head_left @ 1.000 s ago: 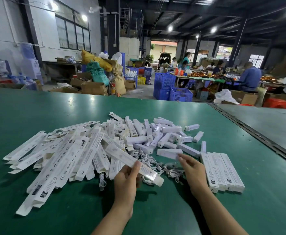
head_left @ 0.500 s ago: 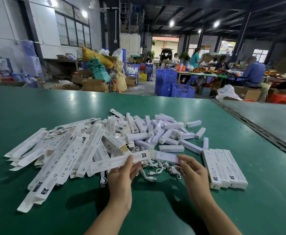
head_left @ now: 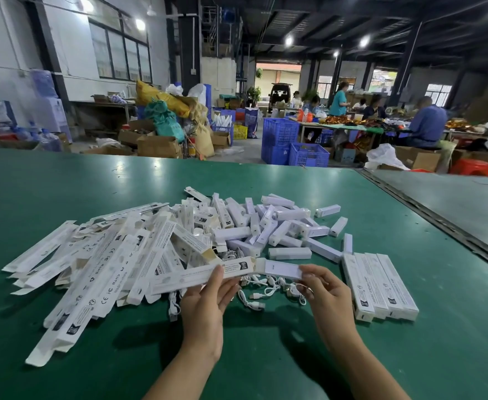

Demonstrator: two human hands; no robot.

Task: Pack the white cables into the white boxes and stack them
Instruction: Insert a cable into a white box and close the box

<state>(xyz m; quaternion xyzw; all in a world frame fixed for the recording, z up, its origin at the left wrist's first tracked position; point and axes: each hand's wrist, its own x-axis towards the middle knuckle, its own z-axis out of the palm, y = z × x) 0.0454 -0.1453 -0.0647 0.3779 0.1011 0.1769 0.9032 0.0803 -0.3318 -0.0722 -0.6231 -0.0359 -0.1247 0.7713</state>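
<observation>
Left hand (head_left: 205, 307) pinches the box (head_left: 199, 277), right hand (head_left: 326, 295) pinches the insert (head_left: 280, 268) at its right mouth; I see both long axes in line, along the worktop's (head_left: 265, 356) near edge.

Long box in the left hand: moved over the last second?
Yes. The box swung level: its right end came up from the near side and now aims at the packed row, next to the insert in the right hand.
</observation>
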